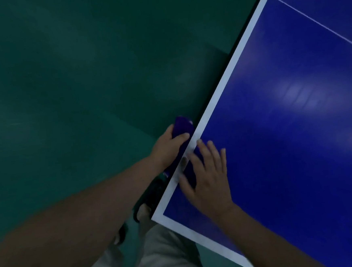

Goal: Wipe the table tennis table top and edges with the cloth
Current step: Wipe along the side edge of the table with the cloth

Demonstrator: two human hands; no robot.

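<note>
The blue table tennis table (296,124) fills the right half of the view, with a white border line along its left side and near end. Its near left corner lies at the bottom centre. My left hand (170,148) grips a purple cloth (183,125) and holds it against the table's left side edge, just off the top. My right hand (208,177) rests flat on the tabletop beside that edge, fingers spread, with a dark purple patch under its fingers that may be more of the cloth.
Green floor (72,88) covers the left half of the view. My legs in light shorts (159,259) and a dark sandal (152,192) stand at the table corner. A thin white centre line (318,23) crosses the tabletop at the top right.
</note>
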